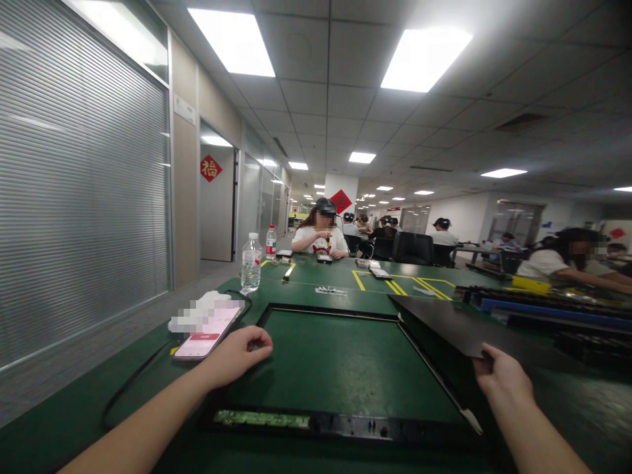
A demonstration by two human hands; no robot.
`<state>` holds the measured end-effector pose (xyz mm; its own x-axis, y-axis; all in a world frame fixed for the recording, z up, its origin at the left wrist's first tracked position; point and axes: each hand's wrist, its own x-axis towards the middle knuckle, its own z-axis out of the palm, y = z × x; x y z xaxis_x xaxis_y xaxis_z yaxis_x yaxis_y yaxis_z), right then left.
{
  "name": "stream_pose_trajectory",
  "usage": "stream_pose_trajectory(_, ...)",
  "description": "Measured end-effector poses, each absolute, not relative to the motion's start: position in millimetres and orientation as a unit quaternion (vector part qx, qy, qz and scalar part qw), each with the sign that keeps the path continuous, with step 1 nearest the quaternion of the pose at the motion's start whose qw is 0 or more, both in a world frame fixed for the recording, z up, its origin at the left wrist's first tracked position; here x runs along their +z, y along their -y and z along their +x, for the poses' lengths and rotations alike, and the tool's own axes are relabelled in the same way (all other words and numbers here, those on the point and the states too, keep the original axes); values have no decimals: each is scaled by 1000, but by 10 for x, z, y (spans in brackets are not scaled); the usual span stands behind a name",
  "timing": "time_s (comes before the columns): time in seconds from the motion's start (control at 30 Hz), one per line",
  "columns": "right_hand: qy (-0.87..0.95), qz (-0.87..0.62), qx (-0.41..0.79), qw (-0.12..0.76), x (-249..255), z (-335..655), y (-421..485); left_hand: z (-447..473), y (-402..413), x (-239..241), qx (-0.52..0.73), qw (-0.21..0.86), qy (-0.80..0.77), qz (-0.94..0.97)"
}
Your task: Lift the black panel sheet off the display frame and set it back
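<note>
- Black frame [365, 426]: at six o'clock in view, lying on the green surface [326, 362], a circuit board [261, 419] along its near bar at seven o'clock.
- Right hand [503, 376]: at the frame's three o'clock, pinching a tilted dark panel [439, 322] by its edge.
- Left hand [241, 350]: at nine o'clock, fingers curled; I cannot tell whether it grips the frame.
- Phone [210, 334]: near that hand, towards ten o'clock.

frame [390, 426] on table [306, 271] | phone [210, 339] left of frame | panel [444, 322] right
</note>
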<state>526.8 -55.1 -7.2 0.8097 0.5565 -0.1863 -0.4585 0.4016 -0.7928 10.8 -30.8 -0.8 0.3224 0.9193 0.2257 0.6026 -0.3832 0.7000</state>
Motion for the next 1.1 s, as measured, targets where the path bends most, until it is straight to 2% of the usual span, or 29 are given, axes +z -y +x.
stream_pose_trajectory(0.2,8,-454,265,851,174,4935,644,90,269,-42,322,271,-481,769)
stream_pose_trajectory(0.37,77,-455,313,830,277,4799,689,69,234,-73,348,290,-489,745)
stream_pose_trajectory(0.53,123,-488,359,786,318,4700,753,70,206,-67,426,307,-495,693)
stream_pose_trajectory(0.7,169,-485,437,739,368,4596,821,99,220,18,493,392,-496,598)
stream_pose_trajectory(0.97,213,-490,464,706,453,4412,915,149,356,138,496,536,-414,544)
stream_pose_trajectory(1.1,270,-491,467,684,458,4318,966,111,326,117,513,538,-380,550)
